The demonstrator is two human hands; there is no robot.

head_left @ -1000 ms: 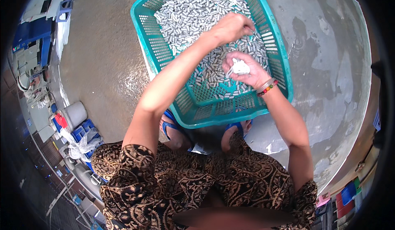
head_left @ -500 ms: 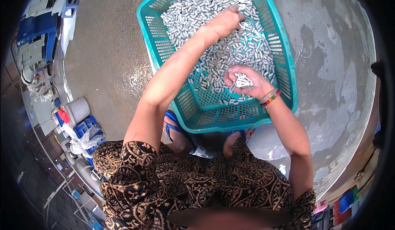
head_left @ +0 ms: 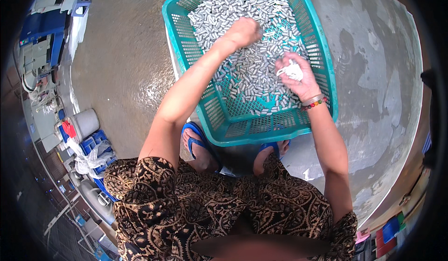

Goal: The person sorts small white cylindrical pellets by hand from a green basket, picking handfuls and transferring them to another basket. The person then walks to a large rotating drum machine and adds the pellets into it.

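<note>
Teal basket (head_left: 322,69) on wet concrete floor, still thick with small metal cylinders (head_left: 247,69). Left hand (head_left: 242,31) clenched among cylinders mid-basket; right hand (head_left: 298,76) clutches white cloth (head_left: 293,69) near right wall. Most cylinders apparently unhandled.

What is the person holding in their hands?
The right hand cups a small bunched white thing in its palm; what it is cannot be told. The left hand is fisted among small silvery metal cylinders in the teal plastic basket, grip hidden.

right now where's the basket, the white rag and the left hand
basket (head_left: 280,132), head view, bare near rim
white rag (head_left: 293,70), head view, bunched middle
left hand (head_left: 241,31), head view, back of the hand
</note>
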